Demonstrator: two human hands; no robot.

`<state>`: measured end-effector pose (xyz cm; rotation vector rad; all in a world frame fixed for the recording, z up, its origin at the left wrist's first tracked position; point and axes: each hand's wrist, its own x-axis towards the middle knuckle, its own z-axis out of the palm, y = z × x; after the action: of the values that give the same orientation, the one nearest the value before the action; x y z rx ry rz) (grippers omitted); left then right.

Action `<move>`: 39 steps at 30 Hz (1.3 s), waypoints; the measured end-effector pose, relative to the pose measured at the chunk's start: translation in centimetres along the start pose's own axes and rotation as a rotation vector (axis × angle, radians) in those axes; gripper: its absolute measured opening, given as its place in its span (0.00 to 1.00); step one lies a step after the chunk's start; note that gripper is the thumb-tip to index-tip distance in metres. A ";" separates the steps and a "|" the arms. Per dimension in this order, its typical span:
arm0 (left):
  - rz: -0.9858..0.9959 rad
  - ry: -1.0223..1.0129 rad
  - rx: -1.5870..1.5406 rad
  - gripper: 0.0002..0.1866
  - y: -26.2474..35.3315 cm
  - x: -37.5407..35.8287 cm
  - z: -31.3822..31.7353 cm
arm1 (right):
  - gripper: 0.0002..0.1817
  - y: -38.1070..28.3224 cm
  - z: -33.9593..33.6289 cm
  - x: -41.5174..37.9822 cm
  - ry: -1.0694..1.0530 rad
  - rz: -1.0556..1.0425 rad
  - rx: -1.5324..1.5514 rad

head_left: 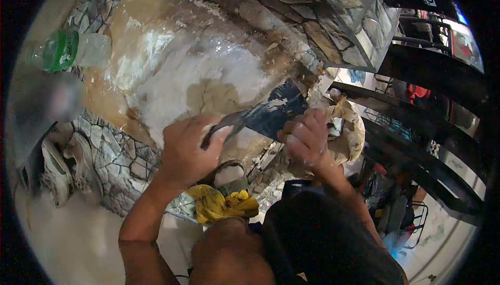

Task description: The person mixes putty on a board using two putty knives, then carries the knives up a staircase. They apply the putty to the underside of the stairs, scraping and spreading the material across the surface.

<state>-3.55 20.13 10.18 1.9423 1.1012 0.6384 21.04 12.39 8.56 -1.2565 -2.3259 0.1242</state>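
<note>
1. The left hand [188, 144] is wrapped around the narrow handle of a dark, flat, broad-bladed scraper [276, 105]; its fingers are closed, with the thumb laid along the near side.
2. The right hand [307, 135] is at the near, right-hand corner of the blade. Its fingers are curled inward, against or just beside the edge; whether they pinch the blade, I cannot tell.
3. The scraper lies between the two hands. Its long axis slants from the left hand forward and to the right, so the blade widens away from the handle. The left hand has the handle end, while the right hand is the nearer one to the blade's far part. Pale residue streaks the dark face.
4. Forward and to the left of the blade spreads a wet, white, paste-like mound [177, 74] with a damp beige patch [208, 95] in it. The blade is over or beside its right margin; contact cannot be made out.
5. The mound sits on a smeared, brown, flat surface [99, 95], bordered by grey stone-patterned cladding [122, 149].
6. Just right of the right hand stands a crumpled, cream-coloured sack [355, 131]. Nearer the body lies a bunched yellow cloth [221, 207]; at the far left is a clear plastic bottle with a green label [63, 51].
</note>
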 end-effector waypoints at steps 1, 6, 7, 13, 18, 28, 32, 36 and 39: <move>0.015 -0.070 0.027 0.10 0.0 0.3 0.2 | 0.11 -0.5 0.1 0.6 0.037 -0.011 0.007; 0.029 -0.163 0.209 0.09 -0.3 1.3 1.1 | 0.11 -0.9 -1.7 1.3 0.033 0.039 0.029; 0.000 -0.196 0.256 0.09 -0.4 1.3 1.0 | 0.12 -0.8 -2.3 1.6 0.059 0.062 0.020; -0.196 0.064 0.226 0.13 -0.6 0.7 0.3 | 0.11 1.0 -2.5 -0.4 -0.038 0.147 0.050; -0.058 -0.029 0.112 0.11 1.2 0.4 -0.6 | 0.13 -0.9 -0.4 -0.2 -0.006 0.023 0.106; 0.223 -0.138 0.078 0.07 4.3 2.3 0.3 | 0.15 -2.2 1.2 2.5 0.036 -0.114 0.169; 0.205 -0.189 0.236 0.06 1.4 2.8 2.2 | 0.15 -3.3 0.3 3.6 0.038 -0.138 0.214; 0.226 0.024 0.346 0.04 -0.1 3.4 1.1 | 0.13 -2.6 -1.4 1.9 -0.121 0.112 0.120; 0.267 0.017 0.446 0.04 0.2 2.2 0.6 | 0.13 -1.0 -4.0 1.7 -0.113 0.427 0.013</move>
<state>-1.97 21.77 10.10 2.5012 1.0686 0.5842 21.30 12.61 13.04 -1.7636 -2.1060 0.3592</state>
